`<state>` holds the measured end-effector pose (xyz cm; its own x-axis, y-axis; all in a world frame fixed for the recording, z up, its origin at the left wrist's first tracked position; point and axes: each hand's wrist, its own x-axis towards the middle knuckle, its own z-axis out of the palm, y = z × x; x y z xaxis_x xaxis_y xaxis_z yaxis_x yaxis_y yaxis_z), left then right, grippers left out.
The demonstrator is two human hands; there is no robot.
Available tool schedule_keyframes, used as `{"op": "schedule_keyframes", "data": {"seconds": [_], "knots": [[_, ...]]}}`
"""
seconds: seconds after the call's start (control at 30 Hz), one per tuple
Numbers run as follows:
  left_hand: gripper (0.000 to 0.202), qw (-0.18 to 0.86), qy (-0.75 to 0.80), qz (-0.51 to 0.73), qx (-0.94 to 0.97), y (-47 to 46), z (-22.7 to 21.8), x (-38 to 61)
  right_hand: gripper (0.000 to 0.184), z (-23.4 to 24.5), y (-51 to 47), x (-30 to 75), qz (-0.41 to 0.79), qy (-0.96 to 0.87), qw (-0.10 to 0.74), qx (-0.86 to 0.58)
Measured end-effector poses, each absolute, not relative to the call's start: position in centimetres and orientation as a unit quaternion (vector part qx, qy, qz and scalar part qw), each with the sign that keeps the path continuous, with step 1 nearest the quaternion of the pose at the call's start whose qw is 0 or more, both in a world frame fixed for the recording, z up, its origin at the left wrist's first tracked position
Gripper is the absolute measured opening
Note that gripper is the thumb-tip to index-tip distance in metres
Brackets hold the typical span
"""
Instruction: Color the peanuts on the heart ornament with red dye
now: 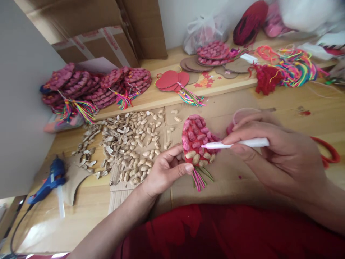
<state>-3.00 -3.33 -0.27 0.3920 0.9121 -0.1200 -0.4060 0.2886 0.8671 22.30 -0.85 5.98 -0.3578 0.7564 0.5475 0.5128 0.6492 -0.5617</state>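
My left hand (169, 167) is closed on the lower left edge of a round red craft piece (198, 138) covered in peanut shells. Most of its shells are pink; several along the bottom are plain tan. A tassel of pink and green cords (201, 178) hangs below. Between the thumb and fingers of my right hand (277, 154) is a white-handled paintbrush or marker (248, 143). Its pink tip touches or nearly touches a shell near the middle of the piece. Behind the right hand a small pink cup (244, 117) is partly hidden.
Loose peanuts (140, 144) and broken shells spread over cardboard at left. A blue glue gun (52, 180) lies at far left with its cord. Stacked pink pieces (107, 84), red discs (172, 80), and coloured cords (298, 68) line the back shelf. A red ring (332, 154) is at right.
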Motion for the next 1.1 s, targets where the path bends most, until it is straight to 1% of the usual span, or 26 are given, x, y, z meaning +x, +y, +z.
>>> {"op": "schedule_keyframes", "data": {"seconds": [0.13,0.27,0.43,0.53,0.63,0.8,1.0,1.1], "knots": [[0.019,0.720,0.339,0.446,0.410,-3.25,0.11,-2.84,0.017,5.69,-0.73,22.25,0.128,-0.812,0.410,-0.396],[0.020,0.703,0.357,0.447,0.422,-3.27,0.16,-2.85,0.021,5.74,-0.84,22.32,0.143,-0.798,0.422,-0.405],[0.021,0.701,0.355,0.448,0.426,-3.36,-0.24,-3.02,0.016,5.72,-0.92,22.27,0.146,-0.801,0.412,-0.408],[0.017,0.701,0.349,0.456,0.423,-3.45,-0.42,-3.10,0.018,5.72,-0.93,22.26,0.138,-0.796,0.423,-0.410],[0.020,0.702,0.358,0.454,0.415,-3.51,-0.44,-3.08,0.020,5.85,-0.98,22.24,0.151,-0.791,0.434,-0.403],[0.021,0.703,0.370,0.456,0.401,-3.47,-0.29,-2.91,0.017,5.95,-0.96,22.29,0.130,-0.808,0.418,-0.394],[0.018,0.712,0.365,0.466,0.377,-3.32,-0.03,-2.88,0.018,6.34,-1.09,22.30,0.119,-0.813,0.423,-0.382],[0.017,0.714,0.359,0.470,0.375,-3.30,-0.25,-2.99,0.016,6.55,-1.12,22.15,0.110,-0.834,0.406,-0.356]]}}
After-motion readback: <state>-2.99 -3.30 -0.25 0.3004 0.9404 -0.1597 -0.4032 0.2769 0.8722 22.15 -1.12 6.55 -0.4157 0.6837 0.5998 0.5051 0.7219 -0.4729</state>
